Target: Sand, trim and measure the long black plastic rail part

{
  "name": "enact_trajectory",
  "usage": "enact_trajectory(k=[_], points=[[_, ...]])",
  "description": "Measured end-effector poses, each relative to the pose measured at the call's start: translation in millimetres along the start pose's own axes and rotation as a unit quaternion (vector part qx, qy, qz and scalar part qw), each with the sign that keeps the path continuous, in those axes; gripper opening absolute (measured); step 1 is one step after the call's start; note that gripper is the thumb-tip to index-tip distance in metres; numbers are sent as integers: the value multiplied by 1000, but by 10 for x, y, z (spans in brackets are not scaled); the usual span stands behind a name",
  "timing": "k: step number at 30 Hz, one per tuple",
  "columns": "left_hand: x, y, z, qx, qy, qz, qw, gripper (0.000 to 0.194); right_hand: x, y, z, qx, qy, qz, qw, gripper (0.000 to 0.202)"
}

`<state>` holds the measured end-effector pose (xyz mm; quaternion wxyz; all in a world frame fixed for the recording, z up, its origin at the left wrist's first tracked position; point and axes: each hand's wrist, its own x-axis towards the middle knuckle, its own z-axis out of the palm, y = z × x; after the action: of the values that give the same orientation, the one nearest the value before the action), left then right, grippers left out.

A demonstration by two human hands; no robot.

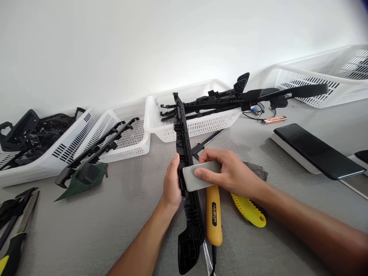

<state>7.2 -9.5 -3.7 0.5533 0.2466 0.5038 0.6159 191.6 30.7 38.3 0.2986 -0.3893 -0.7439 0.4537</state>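
Strip (182, 140) stands lengthwise before me in the head view, black and ribbed, its far end in front of the middle basket (198, 128) and its broad end toward me. My left hand (171, 184) holds it midway along the left side, thumb laid up against the edge; I can't see how far the fingers wrap beneath. My right hand (228, 174) pinches a grey block (191, 183), thumb on top, and the block's end laps over the strip's right edge. How hard it bears there, I can't tell.

To work this well, I'd judge it best to keep the block flat, stroke lightly along the edge and let the left hand take the push, since so long and slim a piece probably twists if held at one spot. The ribs look easy to snag on a tilted corner.

As for room, my right side is the tighter: the yellow tool (214, 226) lies just beside the strip, with the yellow handle (250, 211) beyond it and the caliper (198, 148) near the far side of my hand. The basket rim limits the far end. Left of my forearm, the worktop (115, 218) offers the wider stretch for swinging the strip.
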Motion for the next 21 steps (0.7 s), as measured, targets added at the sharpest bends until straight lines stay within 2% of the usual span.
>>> enact_trajectory(k=[2,7,12,17,21], points=[[5,-4,2,4,12,14,1000,41,-5,-5,0,4,-22,2,1000,39],[-8,14,18,52,7,-9,999,44,-4,-1,12,-5,41,3,999,39],[5,18,19,46,37,12,998,36,-1,-7,38,-2,-1,-12,1000,37],[15,-10,-21,68,30,17,997,36,-1,-11,38,-12,31,-6,999,39],[4,-14,-20,72,33,24,997,45,-2,-5,56,-7,4,-12,1000,38]])
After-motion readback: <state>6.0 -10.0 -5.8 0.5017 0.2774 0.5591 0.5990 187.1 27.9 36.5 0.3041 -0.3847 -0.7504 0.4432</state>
